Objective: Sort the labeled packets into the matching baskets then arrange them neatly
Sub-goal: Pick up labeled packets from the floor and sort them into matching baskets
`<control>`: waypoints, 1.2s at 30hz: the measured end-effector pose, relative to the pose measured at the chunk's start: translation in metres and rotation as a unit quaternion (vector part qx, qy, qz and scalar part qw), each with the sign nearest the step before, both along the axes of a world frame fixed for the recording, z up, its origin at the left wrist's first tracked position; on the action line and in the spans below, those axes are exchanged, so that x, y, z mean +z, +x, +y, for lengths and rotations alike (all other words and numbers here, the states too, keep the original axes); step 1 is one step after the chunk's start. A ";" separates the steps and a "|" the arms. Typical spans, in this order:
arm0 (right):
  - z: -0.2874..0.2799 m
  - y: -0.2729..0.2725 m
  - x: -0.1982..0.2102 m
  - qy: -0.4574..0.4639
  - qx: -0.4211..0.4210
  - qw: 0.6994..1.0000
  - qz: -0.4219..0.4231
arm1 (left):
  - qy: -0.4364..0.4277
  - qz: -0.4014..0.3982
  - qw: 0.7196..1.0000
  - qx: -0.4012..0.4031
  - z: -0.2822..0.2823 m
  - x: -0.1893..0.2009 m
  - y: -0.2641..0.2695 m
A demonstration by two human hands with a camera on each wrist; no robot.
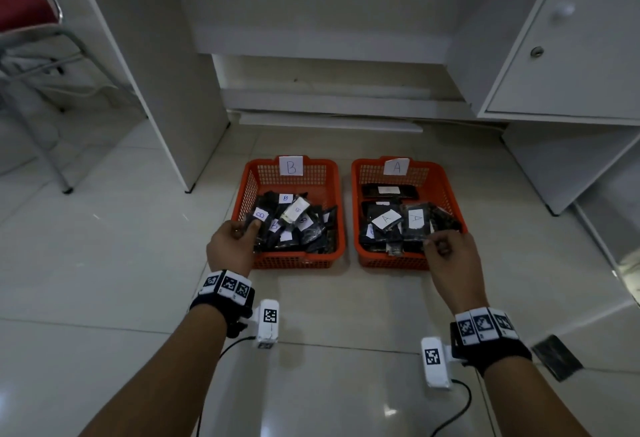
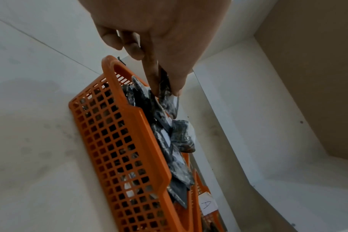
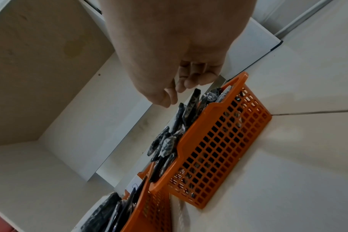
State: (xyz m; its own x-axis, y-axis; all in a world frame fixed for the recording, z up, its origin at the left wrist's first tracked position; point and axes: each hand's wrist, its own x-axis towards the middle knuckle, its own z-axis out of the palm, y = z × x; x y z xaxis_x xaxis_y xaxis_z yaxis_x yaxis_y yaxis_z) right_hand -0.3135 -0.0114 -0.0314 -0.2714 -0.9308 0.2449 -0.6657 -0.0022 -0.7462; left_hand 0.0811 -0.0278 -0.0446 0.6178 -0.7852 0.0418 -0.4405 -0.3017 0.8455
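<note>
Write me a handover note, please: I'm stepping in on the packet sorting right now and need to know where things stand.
Left hand: pinching a B packet at the near-left corner of basket B.
Right hand: fingers loosely curled over the near-right corner of basket A, holding nothing.
Done: visible labels match their baskets. One dark packet on the floor lies to the right, label unseen.
Left: both piles are jumbled; only the far packet in A lies flat. Straighten the rest.
</note>
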 end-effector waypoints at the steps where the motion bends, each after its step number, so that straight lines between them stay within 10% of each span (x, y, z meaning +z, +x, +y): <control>1: 0.002 0.000 -0.001 -0.003 0.003 1.000 -0.001 | 0.015 -0.014 1.000 0.004 -0.003 -0.002 0.002; 7: 0.025 -0.011 -0.007 -0.022 0.004 1.000 0.005 | 0.130 -0.061 0.989 0.034 -0.013 0.011 0.004; 17: 0.117 -0.135 -0.083 0.166 -0.216 0.955 0.119 | -0.114 -0.027 0.987 -0.110 0.048 -0.009 -0.130; 27: 0.148 -0.171 -0.080 0.239 -0.067 0.951 0.182 | -0.077 0.078 0.962 -0.250 0.127 -0.038 -0.236; 31: 0.149 -0.131 -0.050 0.118 -0.057 0.990 -0.042 | 0.022 0.079 0.935 -0.345 0.137 -0.048 -0.245; 36: 0.149 -0.075 -0.021 0.133 0.001 0.923 -0.362 | 0.130 0.132 0.854 -0.485 0.138 -0.052 -0.263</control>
State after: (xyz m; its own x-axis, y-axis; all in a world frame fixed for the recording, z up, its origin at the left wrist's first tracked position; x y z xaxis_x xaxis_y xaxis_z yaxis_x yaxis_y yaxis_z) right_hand -0.3884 0.1377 -0.0522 -0.2721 -0.9326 -0.2370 0.0065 0.2445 -0.9696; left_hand -0.1823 0.1101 -0.0965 -0.3693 -0.8942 -0.2532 -0.3941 -0.0960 0.9140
